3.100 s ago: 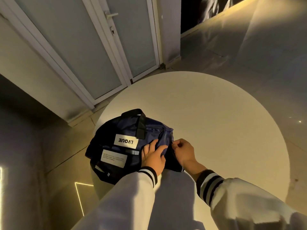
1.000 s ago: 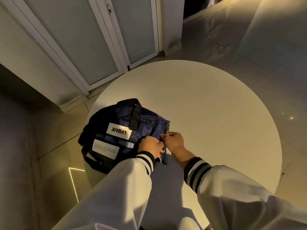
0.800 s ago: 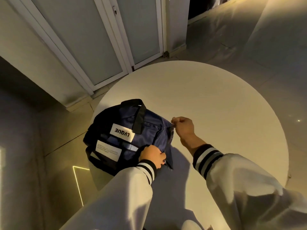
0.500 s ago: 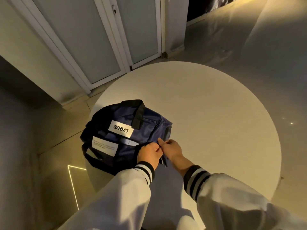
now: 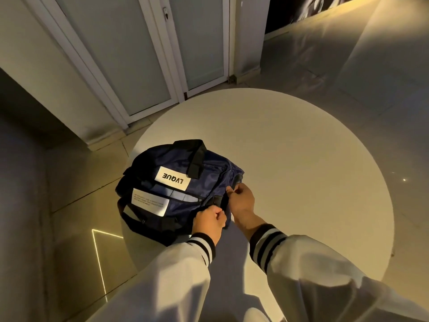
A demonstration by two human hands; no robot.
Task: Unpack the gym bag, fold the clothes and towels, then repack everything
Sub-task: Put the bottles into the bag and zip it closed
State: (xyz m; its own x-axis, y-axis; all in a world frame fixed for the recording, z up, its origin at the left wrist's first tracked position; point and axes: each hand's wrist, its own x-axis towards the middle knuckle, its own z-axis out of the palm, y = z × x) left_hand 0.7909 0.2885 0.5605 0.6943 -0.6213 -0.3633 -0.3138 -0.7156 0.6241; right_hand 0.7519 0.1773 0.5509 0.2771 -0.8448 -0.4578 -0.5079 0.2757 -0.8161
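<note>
"Where's the bag?"
"I see the navy LVQUE gym bag (image 5: 176,189) lying at the round white table's (image 5: 301,147) left edge."
"Hands?"
"Left hand (image 5: 209,220) curled, gripping the bag's end toward the table's middle. Right hand (image 5: 241,198) beside it, pinching there too; zip pull or fabric, I can't tell."

This looks like a dim room in a home. A round white bench (image 5: 301,159) stands on a shiny tiled floor (image 5: 348,56), with white-framed glass doors (image 5: 144,54) at the far left.
</note>
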